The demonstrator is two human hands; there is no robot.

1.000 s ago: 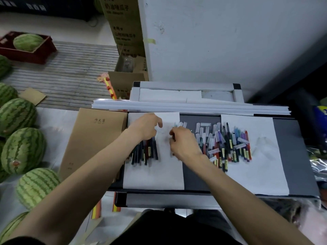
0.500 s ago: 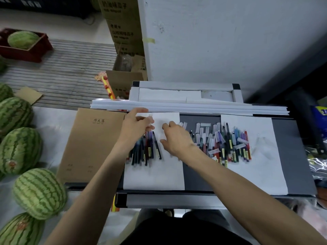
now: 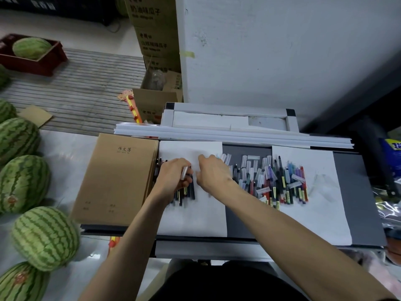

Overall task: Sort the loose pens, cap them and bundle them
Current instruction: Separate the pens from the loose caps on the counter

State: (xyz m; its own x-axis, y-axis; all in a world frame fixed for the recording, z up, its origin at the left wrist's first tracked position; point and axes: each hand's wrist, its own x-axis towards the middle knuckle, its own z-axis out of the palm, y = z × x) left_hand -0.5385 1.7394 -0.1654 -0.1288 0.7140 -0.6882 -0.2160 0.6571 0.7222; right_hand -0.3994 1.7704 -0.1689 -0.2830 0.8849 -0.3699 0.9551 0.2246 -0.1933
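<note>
On the desk [image 3: 355, 192], two sheets look like sorting zones: the right sheet [image 3: 321, 213] and the grey gap bear one heap [image 3: 275, 185] of loose pens and caps, too many to count. The left sheet [image 3: 191, 218] bears one dark row [image 3: 186, 194]. The left hand [image 3: 171, 179] curls over that row, pinching one cap [image 3: 184, 173], likely to fit it. The right hand [image 3: 213, 175] is bent just beside it, and I cannot tell what it holds.

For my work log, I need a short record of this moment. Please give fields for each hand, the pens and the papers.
left hand: grips a pale cap, above the dark pens
right hand: next to the left hand, fingers curled; contents cannot be seen
dark pens: a row on the left white sheet
mixed pile: coloured pens and loose clear caps, partly on the right white sheet
notebook: brown, left of the sheets
</note>
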